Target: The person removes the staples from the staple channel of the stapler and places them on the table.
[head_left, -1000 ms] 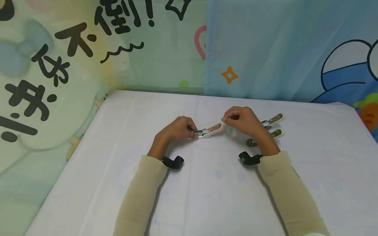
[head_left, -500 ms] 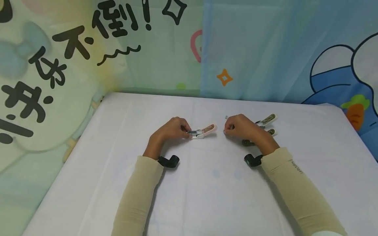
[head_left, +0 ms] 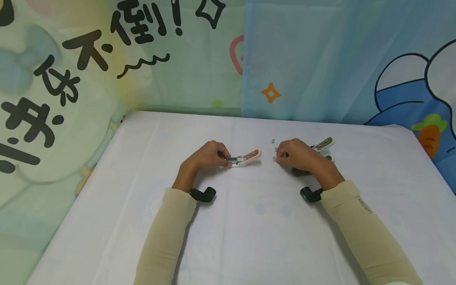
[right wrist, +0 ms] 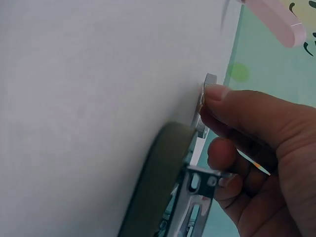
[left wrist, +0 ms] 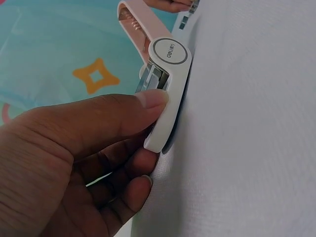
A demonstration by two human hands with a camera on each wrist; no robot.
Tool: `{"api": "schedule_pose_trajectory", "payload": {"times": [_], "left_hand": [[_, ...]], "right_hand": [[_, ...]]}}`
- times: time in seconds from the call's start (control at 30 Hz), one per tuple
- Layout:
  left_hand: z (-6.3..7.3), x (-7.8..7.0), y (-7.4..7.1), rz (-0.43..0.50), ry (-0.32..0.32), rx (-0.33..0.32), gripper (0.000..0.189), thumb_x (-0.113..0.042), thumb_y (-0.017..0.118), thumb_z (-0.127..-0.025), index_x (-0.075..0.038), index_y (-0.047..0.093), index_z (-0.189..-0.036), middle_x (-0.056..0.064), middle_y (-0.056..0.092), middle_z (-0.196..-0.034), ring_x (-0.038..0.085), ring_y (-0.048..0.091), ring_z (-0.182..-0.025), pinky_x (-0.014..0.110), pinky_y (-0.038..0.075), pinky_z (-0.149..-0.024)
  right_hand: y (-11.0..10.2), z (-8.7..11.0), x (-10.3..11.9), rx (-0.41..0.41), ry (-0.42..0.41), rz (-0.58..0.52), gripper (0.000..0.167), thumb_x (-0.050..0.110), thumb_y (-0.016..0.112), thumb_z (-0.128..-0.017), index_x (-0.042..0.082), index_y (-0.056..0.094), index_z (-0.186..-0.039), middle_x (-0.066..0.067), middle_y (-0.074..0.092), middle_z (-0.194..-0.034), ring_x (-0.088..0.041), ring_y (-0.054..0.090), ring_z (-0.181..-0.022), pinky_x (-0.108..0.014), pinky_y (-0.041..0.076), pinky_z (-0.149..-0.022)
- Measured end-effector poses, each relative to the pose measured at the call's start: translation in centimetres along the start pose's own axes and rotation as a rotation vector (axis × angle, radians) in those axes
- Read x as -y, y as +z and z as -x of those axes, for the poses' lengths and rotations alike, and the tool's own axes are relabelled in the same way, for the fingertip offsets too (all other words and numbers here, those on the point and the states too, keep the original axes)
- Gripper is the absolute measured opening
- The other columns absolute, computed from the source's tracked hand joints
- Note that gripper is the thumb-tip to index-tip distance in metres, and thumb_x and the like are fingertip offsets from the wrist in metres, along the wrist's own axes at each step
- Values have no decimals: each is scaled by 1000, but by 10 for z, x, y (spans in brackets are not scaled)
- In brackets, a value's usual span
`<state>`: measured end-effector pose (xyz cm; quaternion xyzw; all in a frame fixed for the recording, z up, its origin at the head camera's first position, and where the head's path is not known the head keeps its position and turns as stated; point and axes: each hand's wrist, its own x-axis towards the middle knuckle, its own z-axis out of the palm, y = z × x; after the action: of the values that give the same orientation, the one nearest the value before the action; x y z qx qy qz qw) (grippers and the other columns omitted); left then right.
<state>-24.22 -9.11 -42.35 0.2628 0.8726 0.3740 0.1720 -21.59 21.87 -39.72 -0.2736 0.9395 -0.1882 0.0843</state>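
Note:
My left hand [head_left: 210,154] pinches the base end of a pink and white stapler [head_left: 251,157] between thumb and fingers. In the left wrist view its pink top arm is swung up from the white body [left wrist: 170,94], showing the metal staple channel [left wrist: 157,76]. To the right, my right hand [head_left: 295,152] pinches a small silver strip of staples [right wrist: 210,79] by thumb and forefinger, low over the table. Another small grey strip [head_left: 273,141] lies just beyond that hand. Beside it, a green stapler [right wrist: 163,173] with its metal channel exposed fills the lower right wrist view.
Two green staplers, one farther back [head_left: 325,143] and one nearer [head_left: 301,172], lie partly hidden behind my right hand and wrist. A white cloth covers the table [head_left: 228,237]. Printed curtains [head_left: 306,59] rise behind its back edge.
My right hand has drawn back from near the pink stapler's tip and shifted right, uncovering small grey strips on the table. My left hand keeps its hold on the stapler.

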Motion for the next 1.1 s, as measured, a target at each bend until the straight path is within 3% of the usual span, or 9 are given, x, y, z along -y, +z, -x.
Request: {"api": "schedule_pose_trajectory", "payload": {"times": [0.43,0.57,0.73,0.87,1.1], "left_hand": [[1,1,1,2,5,-4,11,-8,78,-79,-6,74,-89,1,66,-84,16,56,-81,28,45,-73],[1,0,2,1,15,-4,10,-7,78,-79,-6,74,-88,1,66,-85,17,55,-81,28,45,-74],[-1,-1,2,4,30,-1,9,-7,77,-79,-6,74,-87,1,65,-85,16,55,-80,28,45,-73],[-3,-5,5,12,50,5,8,-7,77,-79,-6,74,-86,1,65,-83,16,54,-79,27,45,-72],[-7,-15,14,28,85,39,11,-8,79,-79,-5,74,-88,0,66,-83,15,56,-78,25,46,-71]], "right_hand": [[0,12,-7,-55,-30,-46,11,1,72,-86,2,77,-96,-15,71,-104,-34,64,-102,-48,49,-87],[0,11,-2,-131,-31,-55,14,3,73,-87,1,77,-100,-15,70,-106,-33,65,-102,-48,50,-87],[1,7,11,-252,-36,-174,23,9,69,-91,1,72,-113,-14,67,-115,-26,65,-91,-42,51,-76],[1,7,25,-204,-69,-272,39,12,70,-91,2,62,-128,-13,62,-123,-20,62,-85,-37,50,-71],[4,10,31,-131,-115,-230,33,-6,71,-85,-2,67,-118,-10,62,-103,-18,59,-79,-34,50,-68]]}}
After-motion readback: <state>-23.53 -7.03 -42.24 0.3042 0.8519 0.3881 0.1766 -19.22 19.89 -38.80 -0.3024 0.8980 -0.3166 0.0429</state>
